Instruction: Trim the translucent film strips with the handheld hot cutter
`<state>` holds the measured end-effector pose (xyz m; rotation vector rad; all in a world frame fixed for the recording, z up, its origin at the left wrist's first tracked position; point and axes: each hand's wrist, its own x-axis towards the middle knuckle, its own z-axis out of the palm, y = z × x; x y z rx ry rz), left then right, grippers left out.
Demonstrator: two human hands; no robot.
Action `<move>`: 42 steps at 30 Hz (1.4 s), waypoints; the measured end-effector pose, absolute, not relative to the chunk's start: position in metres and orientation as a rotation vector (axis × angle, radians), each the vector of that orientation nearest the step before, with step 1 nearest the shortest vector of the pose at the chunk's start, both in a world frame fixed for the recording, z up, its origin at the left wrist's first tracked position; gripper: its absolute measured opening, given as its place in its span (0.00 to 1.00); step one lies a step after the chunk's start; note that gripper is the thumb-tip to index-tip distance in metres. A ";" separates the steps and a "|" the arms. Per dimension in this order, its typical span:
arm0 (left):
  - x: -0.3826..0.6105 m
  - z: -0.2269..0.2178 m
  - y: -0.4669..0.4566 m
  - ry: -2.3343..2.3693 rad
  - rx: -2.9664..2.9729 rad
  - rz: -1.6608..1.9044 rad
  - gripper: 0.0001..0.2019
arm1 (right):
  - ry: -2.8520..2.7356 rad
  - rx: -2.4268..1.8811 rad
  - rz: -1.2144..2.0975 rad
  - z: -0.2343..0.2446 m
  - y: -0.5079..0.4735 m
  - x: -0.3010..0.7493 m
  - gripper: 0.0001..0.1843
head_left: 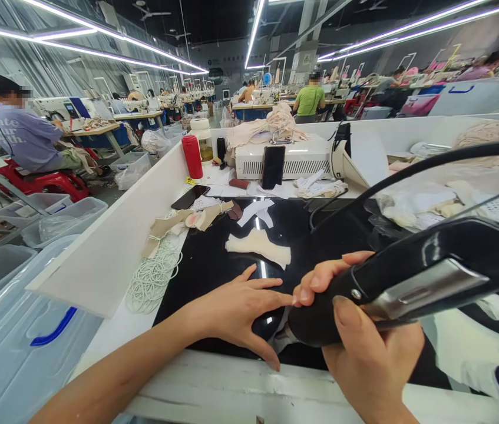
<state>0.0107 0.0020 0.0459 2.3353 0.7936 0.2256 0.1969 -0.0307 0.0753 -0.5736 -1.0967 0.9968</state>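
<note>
A worker's right hand clasps a corded black tool at the bench's near edge; should its tip slip, the left hand's spread, unclasped fingers could be hurt.

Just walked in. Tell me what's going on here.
A person's right grip holds a black handheld tool, its front end angled down beside the left thumb. The left grip is spread open over the black work surface and holds nothing visible. A cream fabric piece lies just beyond, apart from both. Farther back, a person in a purple shirt sits at another table.
</note>
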 end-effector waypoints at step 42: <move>0.031 0.043 -0.031 1.273 2.374 0.395 0.36 | -1.050 -0.658 0.820 0.071 0.004 0.202 0.21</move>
